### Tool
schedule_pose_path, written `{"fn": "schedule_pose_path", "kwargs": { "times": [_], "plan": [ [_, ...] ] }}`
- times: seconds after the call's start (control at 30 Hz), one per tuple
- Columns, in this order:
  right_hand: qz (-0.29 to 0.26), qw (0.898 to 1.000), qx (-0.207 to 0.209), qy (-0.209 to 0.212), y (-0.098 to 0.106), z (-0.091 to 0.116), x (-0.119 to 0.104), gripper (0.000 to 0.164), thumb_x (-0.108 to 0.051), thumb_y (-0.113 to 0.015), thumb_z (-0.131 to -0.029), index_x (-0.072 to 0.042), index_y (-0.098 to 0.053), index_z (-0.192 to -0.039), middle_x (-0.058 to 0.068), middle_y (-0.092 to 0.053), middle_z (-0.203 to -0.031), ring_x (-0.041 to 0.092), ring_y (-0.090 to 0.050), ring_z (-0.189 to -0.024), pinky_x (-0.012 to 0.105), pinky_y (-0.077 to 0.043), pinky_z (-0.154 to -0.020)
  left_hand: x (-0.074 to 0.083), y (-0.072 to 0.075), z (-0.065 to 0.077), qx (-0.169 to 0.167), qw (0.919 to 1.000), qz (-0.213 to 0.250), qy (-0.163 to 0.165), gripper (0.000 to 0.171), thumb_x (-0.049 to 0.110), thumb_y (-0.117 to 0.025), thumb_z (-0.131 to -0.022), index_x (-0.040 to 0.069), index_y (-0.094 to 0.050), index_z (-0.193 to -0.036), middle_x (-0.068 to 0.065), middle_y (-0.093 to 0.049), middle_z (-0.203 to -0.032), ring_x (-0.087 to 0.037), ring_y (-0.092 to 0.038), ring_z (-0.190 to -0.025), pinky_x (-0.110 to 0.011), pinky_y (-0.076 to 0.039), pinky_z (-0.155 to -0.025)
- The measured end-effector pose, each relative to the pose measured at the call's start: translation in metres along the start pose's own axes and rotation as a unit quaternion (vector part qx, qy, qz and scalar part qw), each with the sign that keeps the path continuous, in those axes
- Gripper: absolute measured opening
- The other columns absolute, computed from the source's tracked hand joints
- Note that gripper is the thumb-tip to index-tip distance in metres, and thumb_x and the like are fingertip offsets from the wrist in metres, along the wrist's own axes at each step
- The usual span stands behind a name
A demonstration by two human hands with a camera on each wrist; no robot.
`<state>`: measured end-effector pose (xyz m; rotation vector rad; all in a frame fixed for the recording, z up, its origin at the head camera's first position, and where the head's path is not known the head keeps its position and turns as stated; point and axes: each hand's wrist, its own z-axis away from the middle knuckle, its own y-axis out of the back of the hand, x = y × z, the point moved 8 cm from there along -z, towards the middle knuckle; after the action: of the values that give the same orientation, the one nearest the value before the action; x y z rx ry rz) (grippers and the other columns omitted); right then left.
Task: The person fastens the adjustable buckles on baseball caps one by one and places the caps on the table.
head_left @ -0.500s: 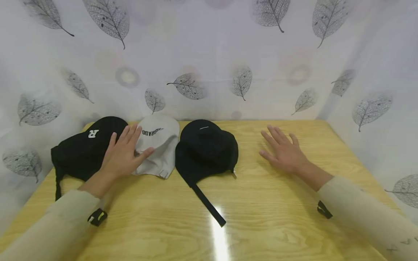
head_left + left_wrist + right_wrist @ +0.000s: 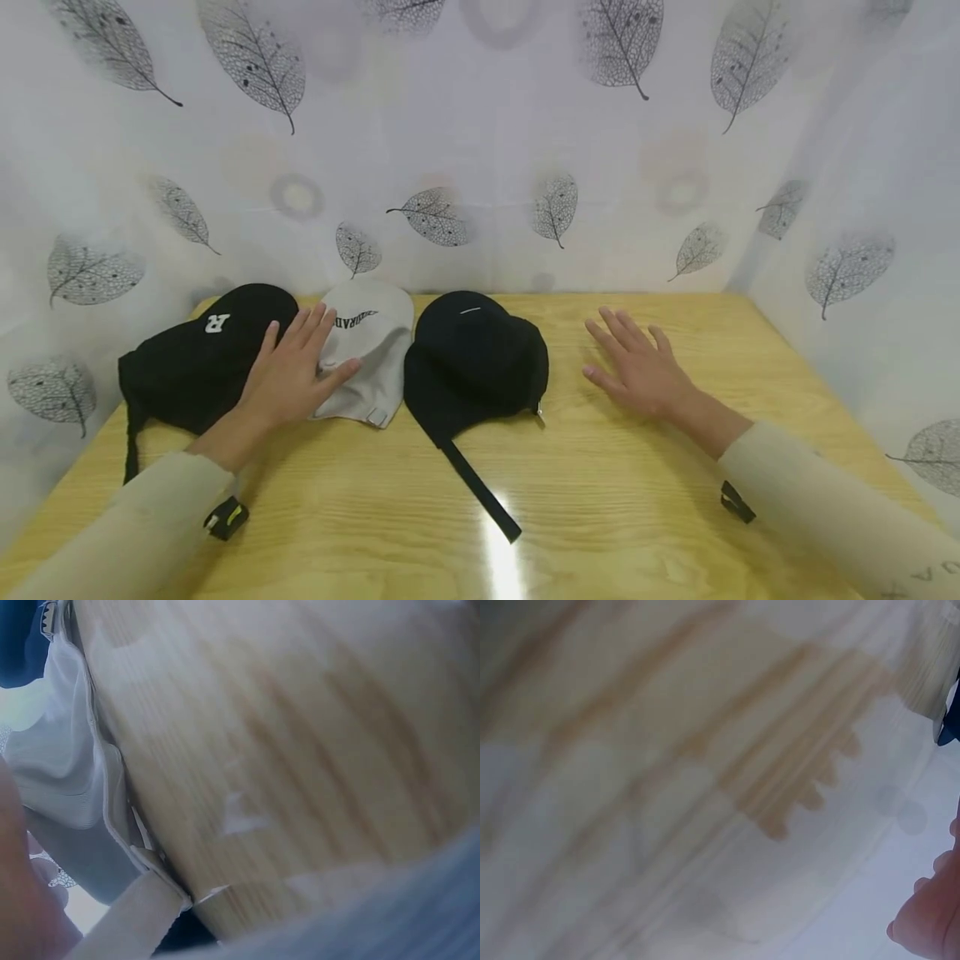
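Observation:
Three caps lie in a row along the back left of the table. Leftmost is a black cap with a white R and a hanging strap. Beside it is a light grey cap with dark lettering, its back strap and buckle toward me. To its right sits another black cap, its long strap trailing forward. My left hand, fingers spread, overlaps the first black cap and the grey cap in the head view and grips nothing. My right hand hovers with fingers spread over the table, right of the caps, holding nothing.
The wooden table has a glossy surface with a bright reflection at the front. A white curtain printed with grey leaves hangs behind it and along both sides. Each wrist bears a small black strap device.
The head view has tilted slightly upward, so the table and caps sit lower in it. My right hand has shifted a little to the left. The caps lie as before.

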<state>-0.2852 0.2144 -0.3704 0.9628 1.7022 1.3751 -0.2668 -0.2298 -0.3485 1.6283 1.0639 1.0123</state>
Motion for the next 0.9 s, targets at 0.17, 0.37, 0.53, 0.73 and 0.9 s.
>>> {"fn": "schedule_pose_path", "kwargs": {
  "times": [0.17, 0.37, 0.53, 0.73, 0.9],
  "plan": [
    [-0.004, 1.0, 0.006, 0.008, -0.003, -0.003, -0.005, 0.072, -0.054, -0.042, -0.102, -0.016, -0.024, -0.159, 0.01, -0.011, -0.168, 0.037, -0.015, -0.153, 0.069, -0.012, -0.113, -0.001, 0.005, -0.001, 0.007, 1.0, -0.004, -0.004, 0.09, 0.066, -0.043, -0.096, 0.005, -0.021, -0.159, -0.018, -0.021, -0.164, -0.037, -0.014, -0.153, -0.061, -0.006, -0.12],
    [-0.003, 1.0, 0.002, 0.011, -0.003, -0.004, -0.008, 0.071, -0.055, -0.042, -0.102, -0.018, -0.023, -0.16, 0.01, -0.012, -0.168, 0.037, -0.015, -0.153, 0.069, -0.012, -0.113, -0.001, 0.005, -0.002, 0.017, 0.9998, 0.006, -0.005, 0.088, 0.065, -0.044, -0.096, 0.007, -0.021, -0.159, -0.015, -0.018, -0.165, -0.034, -0.011, -0.155, -0.06, -0.005, -0.121],
    [0.007, 1.0, -0.006, 0.025, -0.003, -0.001, -0.015, 0.072, -0.054, -0.043, -0.101, -0.018, -0.023, -0.16, 0.011, -0.014, -0.168, 0.038, -0.017, -0.152, 0.069, -0.013, -0.113, 0.007, 0.002, -0.002, 0.024, 0.9989, 0.035, -0.022, 0.084, 0.061, -0.046, -0.097, 0.008, -0.025, -0.158, -0.016, -0.022, -0.165, -0.035, -0.015, -0.154, -0.059, -0.005, -0.121],
    [0.016, 0.999, -0.007, 0.042, -0.003, -0.006, -0.022, 0.072, -0.054, -0.042, -0.101, -0.018, -0.022, -0.16, 0.011, -0.013, -0.168, 0.037, -0.017, -0.152, 0.069, -0.014, -0.113, 0.019, 0.011, -0.003, 0.07, 0.9932, 0.06, -0.071, 0.08, 0.059, -0.049, -0.097, 0.007, -0.033, -0.155, -0.015, -0.028, -0.163, -0.033, -0.02, -0.153, -0.056, -0.004, -0.123],
    [0.02, 0.999, -0.018, 0.039, -0.006, -0.009, -0.023, 0.072, -0.055, -0.04, -0.102, -0.017, -0.023, -0.16, 0.011, -0.011, -0.168, 0.036, -0.014, -0.153, 0.069, -0.012, -0.113, 0.032, 0.012, -0.003, 0.087, 0.9881, 0.06, -0.112, 0.079, 0.061, -0.049, -0.096, 0.007, -0.038, -0.153, -0.015, -0.032, -0.161, -0.032, -0.024, -0.152, -0.054, -0.008, -0.123]
  ]
}}
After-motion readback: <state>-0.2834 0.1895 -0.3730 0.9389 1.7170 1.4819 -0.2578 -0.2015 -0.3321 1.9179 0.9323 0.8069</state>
